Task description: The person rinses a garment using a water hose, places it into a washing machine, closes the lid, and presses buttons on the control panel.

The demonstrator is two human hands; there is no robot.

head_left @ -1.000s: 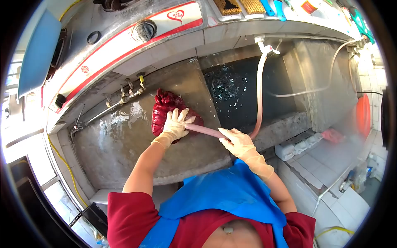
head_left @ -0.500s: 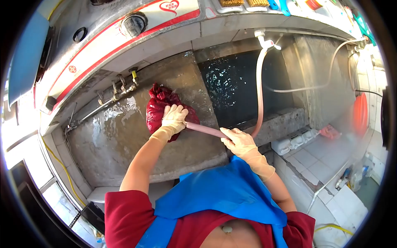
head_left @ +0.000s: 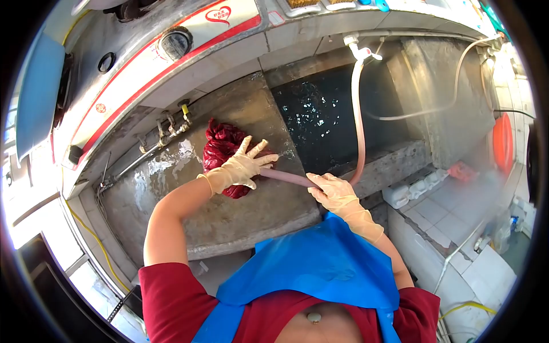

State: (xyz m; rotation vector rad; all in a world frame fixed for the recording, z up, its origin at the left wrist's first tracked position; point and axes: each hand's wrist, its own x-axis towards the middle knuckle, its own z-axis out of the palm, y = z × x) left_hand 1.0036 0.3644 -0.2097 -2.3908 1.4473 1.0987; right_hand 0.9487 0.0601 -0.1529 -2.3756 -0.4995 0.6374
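Wet dark-red cloth (head_left: pixel 222 150) lies bunched on the grey concrete slab (head_left: pixel 171 208). My left hand (head_left: pixel 243 166), in a pale rubber glove, is spread over its near right side, fingers apart and pointing right. The end of a pinkish hose (head_left: pixel 286 178) reaches the left hand's palm side; whether it touches the hand I cannot tell. My gloved right hand (head_left: pixel 333 193) is wrapped round the hose a short way behind its end. From there the hose bends up to a white tap (head_left: pixel 361 52).
A basin of dark water (head_left: pixel 326 120) lies right of the slab, behind a concrete rim (head_left: pixel 394 166). A stove panel with a black knob (head_left: pixel 175 44) borders the back. Metal pipes (head_left: pixel 150 152) run along the wall. An orange-red basin (head_left: pixel 502 147) stands far right.
My left hand has opened from a closed press on the cloth to spread fingers, and its wrist has shifted left. The cloth looks flatter. My right hand still grips the hose.
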